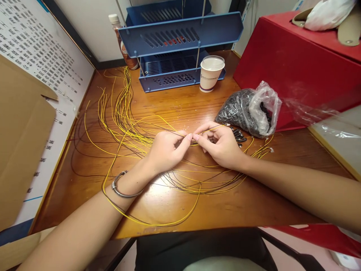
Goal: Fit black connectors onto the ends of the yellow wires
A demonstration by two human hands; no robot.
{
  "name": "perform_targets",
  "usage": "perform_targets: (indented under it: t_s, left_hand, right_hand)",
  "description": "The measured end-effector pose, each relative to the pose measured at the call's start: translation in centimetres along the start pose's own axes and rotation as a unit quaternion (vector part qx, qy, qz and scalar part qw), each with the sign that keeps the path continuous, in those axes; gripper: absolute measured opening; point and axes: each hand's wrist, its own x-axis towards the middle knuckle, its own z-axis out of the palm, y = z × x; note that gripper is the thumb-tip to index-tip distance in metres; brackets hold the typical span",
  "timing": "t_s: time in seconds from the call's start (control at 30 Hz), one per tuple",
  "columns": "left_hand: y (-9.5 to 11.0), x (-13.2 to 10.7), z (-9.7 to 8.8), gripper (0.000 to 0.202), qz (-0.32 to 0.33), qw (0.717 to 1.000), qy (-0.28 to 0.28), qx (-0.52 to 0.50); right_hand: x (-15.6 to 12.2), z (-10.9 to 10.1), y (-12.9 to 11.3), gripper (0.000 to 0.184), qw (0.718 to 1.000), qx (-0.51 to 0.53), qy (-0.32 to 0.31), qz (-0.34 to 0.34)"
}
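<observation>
My left hand and my right hand meet fingertip to fingertip over the table, each pinching a thin yellow and black wire. A small pale connector shows at the wire's end above my right knuckles. Under and around both hands lie many loose yellow and black wires, bundled at the far left. One long yellow wire loops over my left forearm toward the table's front edge. Several small black pieces lie just beyond my right hand. What sits exactly between the fingertips is too small to make out.
A clear plastic bag of black pieces rests at the right, before a red box. A paper cup stands by a blue desk rack, with a bottle behind. Cardboard leans at the left.
</observation>
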Motion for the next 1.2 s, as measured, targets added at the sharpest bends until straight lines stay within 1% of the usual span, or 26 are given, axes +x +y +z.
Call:
perform_targets:
  t_s: [0.23,0.43,1.2]
  left_hand:
    - [-0.03,-0.04,0.05,0.047,-0.004,1.000,-0.003,-0.005]
    - [-0.02,-0.17,0.02,0.047,0.002,1.000,0.003,-0.007]
    - [0.06,-0.16,-0.05,0.046,0.001,1.000,-0.002,0.000]
  right_hand:
    - [0.03,-0.03,0.20,0.013,1.000,0.008,0.000,-0.011]
    - [0.04,0.03,0.11,0.012,1.000,0.012,-0.001,-0.013]
    - [-0.01,-0.03,0.00,0.012,1.000,0.005,-0.002,-0.016]
